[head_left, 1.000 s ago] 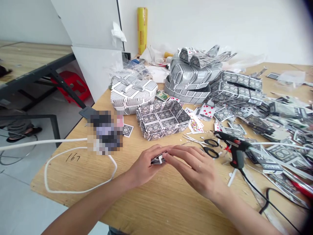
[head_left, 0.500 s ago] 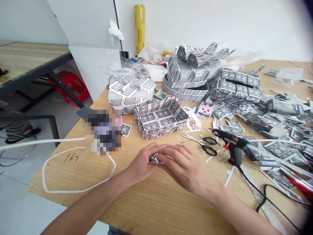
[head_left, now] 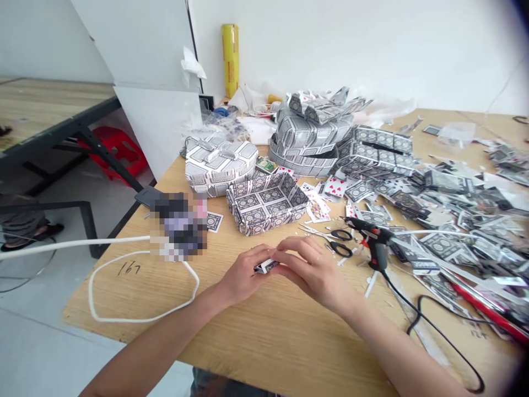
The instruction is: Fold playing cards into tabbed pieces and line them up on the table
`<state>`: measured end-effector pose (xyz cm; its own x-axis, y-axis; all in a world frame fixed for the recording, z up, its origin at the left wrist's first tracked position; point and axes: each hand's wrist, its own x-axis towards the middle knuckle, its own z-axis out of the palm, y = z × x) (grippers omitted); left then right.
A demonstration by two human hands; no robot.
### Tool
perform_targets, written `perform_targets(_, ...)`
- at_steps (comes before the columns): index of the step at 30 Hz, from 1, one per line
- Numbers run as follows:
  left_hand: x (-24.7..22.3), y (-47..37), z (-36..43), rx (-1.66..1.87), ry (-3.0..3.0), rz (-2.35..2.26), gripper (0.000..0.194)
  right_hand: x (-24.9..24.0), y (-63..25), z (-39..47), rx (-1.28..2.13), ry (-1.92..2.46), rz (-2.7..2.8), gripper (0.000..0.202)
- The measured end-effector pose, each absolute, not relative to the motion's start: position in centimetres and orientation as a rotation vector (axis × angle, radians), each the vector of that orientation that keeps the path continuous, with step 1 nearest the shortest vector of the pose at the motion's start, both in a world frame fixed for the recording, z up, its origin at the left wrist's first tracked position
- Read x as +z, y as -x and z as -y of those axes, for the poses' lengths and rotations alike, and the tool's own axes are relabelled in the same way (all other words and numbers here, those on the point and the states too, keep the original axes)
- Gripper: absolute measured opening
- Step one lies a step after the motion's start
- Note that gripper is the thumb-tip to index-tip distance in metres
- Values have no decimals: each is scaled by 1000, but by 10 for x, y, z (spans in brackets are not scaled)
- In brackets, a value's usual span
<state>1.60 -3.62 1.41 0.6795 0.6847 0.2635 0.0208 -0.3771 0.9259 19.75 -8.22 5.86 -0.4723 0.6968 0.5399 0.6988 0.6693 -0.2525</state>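
Note:
Between my hands is a small folded playing card (head_left: 266, 266) with a black-and-white patterned back. My left hand (head_left: 247, 275) grips its left end, fingers closed round it. The fingers of my right hand (head_left: 316, 270) pinch the card from the other side and hide part of it. Just beyond my hands sits an open rectangular tray (head_left: 268, 207) made from the same kind of cards. Scissors (head_left: 330, 237) with black handles lie to the right of the tray, and a black glue gun (head_left: 374, 240) rests beside them.
Behind the tray stand a lidded card box (head_left: 221, 165) and stacked card-made boxes (head_left: 309, 132). Loose playing cards (head_left: 442, 245) and scraps cover the right side. A white cable (head_left: 144, 320) loops at the left, near a pixelated patch. The glue gun's black cord (head_left: 446, 358) trails towards the front.
The view has shifted slightly, so the table's things sit further left. My right fingers have lifted and spread a little, and more of the folded card shows between my hands.

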Motion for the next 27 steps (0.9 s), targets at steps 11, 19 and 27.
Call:
perform_targets(11,24,-16,38,822,-1807,-503,20,63,-187,110,-48,1130,2227,29)
perform_targets(19,26,-11,33,906,-1783,-595,17,59,-177,99,-175,1104,2237,36)
perform_targets(27,18,-8,27,940,-1781,-668,19,59,-166,79,11,1172,2155,25)
